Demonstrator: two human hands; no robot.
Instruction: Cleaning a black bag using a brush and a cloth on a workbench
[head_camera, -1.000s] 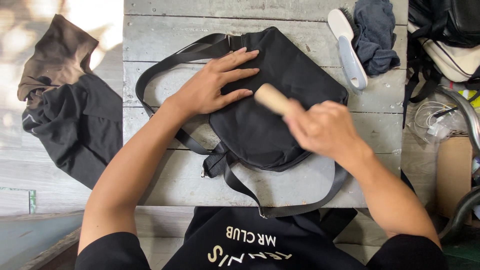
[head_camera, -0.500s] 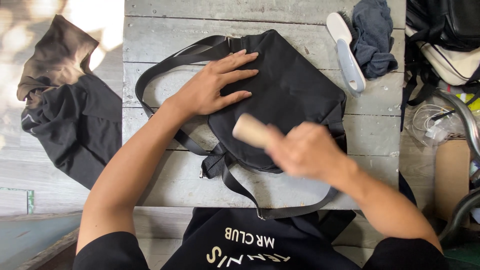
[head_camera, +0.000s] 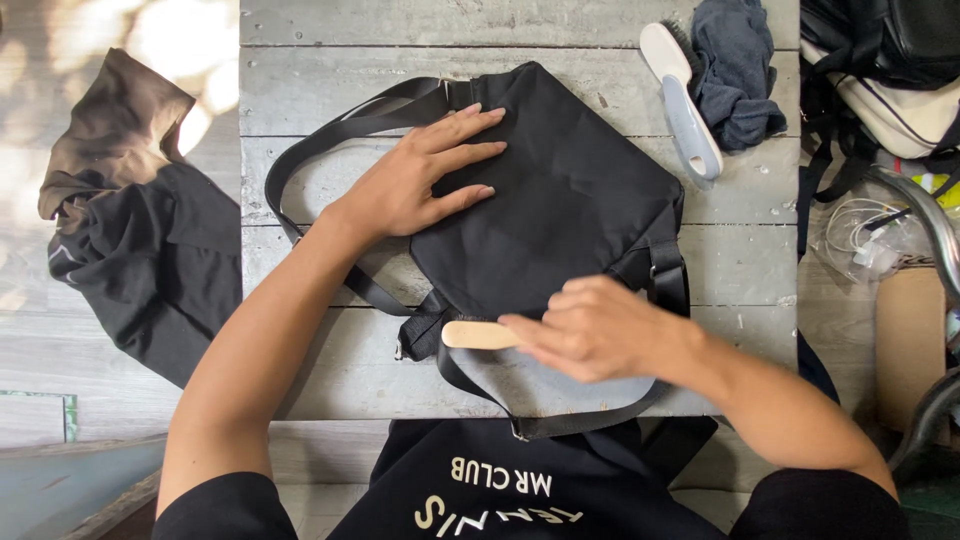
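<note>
A black fabric shoulder bag (head_camera: 560, 200) lies flat in the middle of a weathered grey plank table (head_camera: 300, 100), its long black webbing strap (head_camera: 330, 135) looping out to the left and another length curving under the near edge. The left hand (head_camera: 415, 180) is spread wide open, palm down, fingers fanned across the bag's upper left part, pressing the cloth flat and gripping nothing. The right hand (head_camera: 590, 330) sits at the bag's near edge, fingers curled round a pale wooden-handled brush (head_camera: 478, 335); the rounded handle end pokes out to the left, while the head is hidden under the hand, so the bristles cannot be seen. The hand is a touch blurred.

Out from there: at the table's far right corner lies a white and grey plastic brush (head_camera: 685, 100), just beside a crumpled dark blue cloth (head_camera: 735, 70). Off the table to the left, a heap of brown and black clothing (head_camera: 130, 230) rests on the pale floorboards. To the right, a cream and black bag (head_camera: 890, 80) is piled up, with white cables (head_camera: 865, 235) below it and a plain brown cardboard box (head_camera: 908, 345) nearer still. At the bottom edge, the person's black top (head_camera: 500, 490) carries pale lettering across the front.
</note>
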